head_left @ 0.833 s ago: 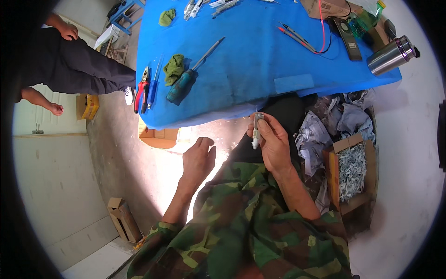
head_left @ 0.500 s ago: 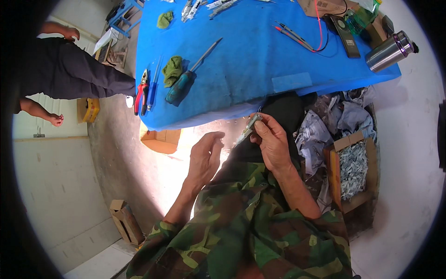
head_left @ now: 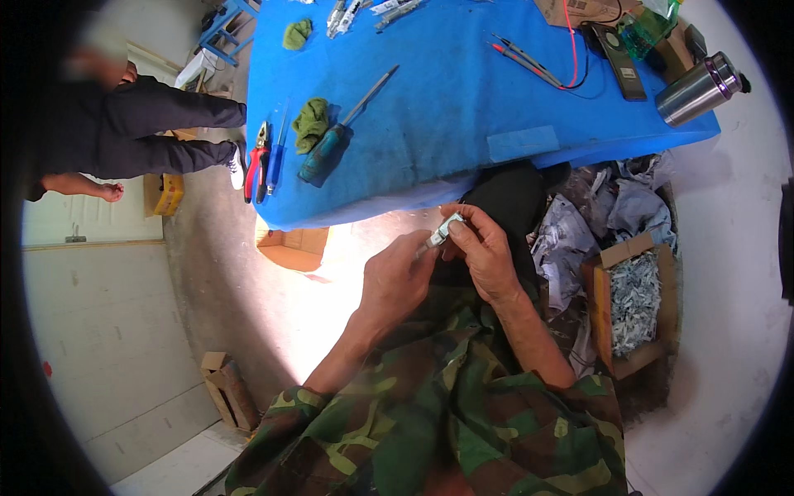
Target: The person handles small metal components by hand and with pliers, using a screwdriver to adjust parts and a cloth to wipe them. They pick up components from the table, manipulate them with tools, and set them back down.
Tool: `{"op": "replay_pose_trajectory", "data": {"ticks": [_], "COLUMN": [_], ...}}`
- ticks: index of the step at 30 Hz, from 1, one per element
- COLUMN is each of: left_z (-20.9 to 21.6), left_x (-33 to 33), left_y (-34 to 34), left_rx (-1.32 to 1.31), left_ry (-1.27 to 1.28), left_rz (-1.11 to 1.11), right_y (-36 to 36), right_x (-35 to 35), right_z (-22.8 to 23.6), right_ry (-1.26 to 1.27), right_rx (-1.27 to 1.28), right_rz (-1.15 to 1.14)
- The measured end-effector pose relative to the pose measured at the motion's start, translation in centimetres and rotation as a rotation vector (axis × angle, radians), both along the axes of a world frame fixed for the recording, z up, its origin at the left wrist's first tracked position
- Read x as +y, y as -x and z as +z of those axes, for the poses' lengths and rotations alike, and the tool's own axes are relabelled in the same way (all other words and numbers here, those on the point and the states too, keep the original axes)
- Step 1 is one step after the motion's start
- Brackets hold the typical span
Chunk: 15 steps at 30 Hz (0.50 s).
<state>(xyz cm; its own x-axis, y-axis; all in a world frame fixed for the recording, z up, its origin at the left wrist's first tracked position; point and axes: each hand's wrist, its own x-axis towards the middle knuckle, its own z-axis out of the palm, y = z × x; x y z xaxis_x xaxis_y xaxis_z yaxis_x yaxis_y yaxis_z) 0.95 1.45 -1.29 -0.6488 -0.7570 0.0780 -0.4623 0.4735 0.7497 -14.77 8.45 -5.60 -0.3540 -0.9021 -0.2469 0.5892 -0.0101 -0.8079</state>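
Above my lap, next to the table's front edge, I hold a small slim silvery-white piece (head_left: 446, 230), slanting down toward the left. What kind of part it is, I cannot make out. My right hand (head_left: 485, 252) pinches its upper end between thumb and fingers. My left hand (head_left: 397, 279) is closed round the lower end, its fingertips partly hidden behind the hand's back. On the blue-covered table (head_left: 430, 124) lie a teal-handled screwdriver (head_left: 324, 155), a green cloth (head_left: 312, 124), red-handled pliers (head_left: 258, 164) and a thin blue screwdriver (head_left: 276, 157).
At the table's right are multimeter probes (head_left: 529, 63), a dark meter (head_left: 619, 62) and a steel flask (head_left: 699, 91). A carton of silvery pieces (head_left: 635, 302) stands at my right by grey plastic bags (head_left: 562, 244). An open carton (head_left: 294, 248) sits under the table. Another person (head_left: 157, 124) is at left.
My left hand has moved right and closed on the lower end of the silvery-white piece. My right hand has turned it slightly. The person at left has shifted their legs.
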Motion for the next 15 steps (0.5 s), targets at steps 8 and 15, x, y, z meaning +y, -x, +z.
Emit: {"op": "replay_pose_trajectory", "data": {"ticks": [8, 15], "left_z": [0.5, 0.4], "left_x": [0.5, -0.5], "left_y": [-0.6, -3.7], "left_rx": [0.003, -0.136], "left_ry": [-0.017, -0.056], "left_rz": [-0.048, -0.073], "right_y": [0.5, -1.2], "right_x": [0.5, 0.1], "right_z": [-1.1, 1.1], "right_ry": [0.007, 0.101], "right_rx": [-0.095, 0.786], "right_rz": [0.052, -0.079]}}
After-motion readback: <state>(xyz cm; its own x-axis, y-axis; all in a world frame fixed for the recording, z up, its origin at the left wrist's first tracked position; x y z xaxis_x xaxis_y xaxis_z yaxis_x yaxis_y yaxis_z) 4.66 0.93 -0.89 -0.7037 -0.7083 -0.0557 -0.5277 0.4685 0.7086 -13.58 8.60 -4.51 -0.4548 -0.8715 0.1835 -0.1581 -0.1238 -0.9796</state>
